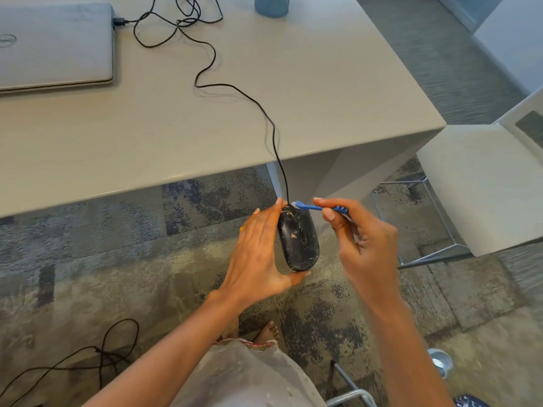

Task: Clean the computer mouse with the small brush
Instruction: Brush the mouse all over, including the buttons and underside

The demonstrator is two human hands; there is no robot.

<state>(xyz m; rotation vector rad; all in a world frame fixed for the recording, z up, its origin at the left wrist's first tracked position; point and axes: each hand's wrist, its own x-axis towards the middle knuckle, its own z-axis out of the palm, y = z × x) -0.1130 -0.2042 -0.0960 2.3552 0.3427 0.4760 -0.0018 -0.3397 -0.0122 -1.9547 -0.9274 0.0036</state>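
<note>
Head view. We see the black computer mouse (299,239) held in the air above the patterned carpet (117,259), just in front of the near edge of the pale bench (293,98) and not resting on it. Its upper shell faces the camera and carries pale specks and smears.

The left hand (258,248) grasps the mouse from its left side. The fingers lie along the flank with a fingertip reaching the front end, and the thumb hooks under the rear end.

The right hand (363,245) pinches the small brush (320,207), a blue plastic tool, between thumb and forefinger, with the other fingers curled in toward the palm. The brush lies nearly level, and its head meets the front end of the mouse, just beside the point where the mouse cable (235,89) leaves the shell.

The black cable climbs over the bench edge and winds across the top to a loose tangle beside a closed grey laptop (55,45) at the far left. A blue mesh cup (271,5) stands at the far edge of the bench.

A white chair (476,186) on a metal frame sits to the right. A second dark cable (102,353) loops on the carpet at lower left, and bare toes (269,330) show below the hands.
</note>
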